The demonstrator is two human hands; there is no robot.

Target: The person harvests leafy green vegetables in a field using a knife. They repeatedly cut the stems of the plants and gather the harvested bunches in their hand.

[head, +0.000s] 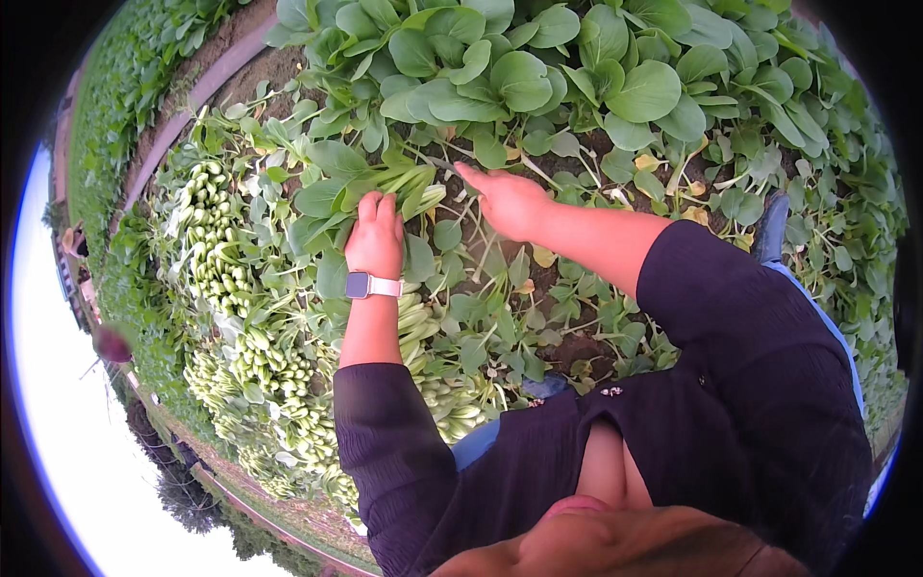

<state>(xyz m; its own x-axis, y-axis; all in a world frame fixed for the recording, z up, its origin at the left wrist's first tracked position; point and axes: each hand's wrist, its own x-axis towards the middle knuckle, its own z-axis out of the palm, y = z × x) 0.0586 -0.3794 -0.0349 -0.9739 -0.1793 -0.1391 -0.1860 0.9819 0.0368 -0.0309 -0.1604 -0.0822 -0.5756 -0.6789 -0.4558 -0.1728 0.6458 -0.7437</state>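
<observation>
A leafy green plant with pale stems, like bok choy (pixel 404 180), is gripped by my left hand (pixel 375 234), which wears a smartwatch (pixel 358 285) on its wrist. The stem ends point towards my right hand (pixel 505 198). That hand is closed around a thin knife, its index finger stretched along it; the handle is hidden in the palm. The narrow blade (pixel 440 164) reaches to the stem ends. Cut bunches (pixel 418 324) lie below my left wrist, and more piles of cut greens (pixel 216 252) lie further left.
Uncut leafy greens (pixel 519 79) stand in a dense row ahead. Loose and yellowed leaves (pixel 696 215) litter the soil. A furrow with a pale strip (pixel 173 130) runs at the upper left, beside another green bed (pixel 137 79). Blue footwear (pixel 773 223) shows at the right.
</observation>
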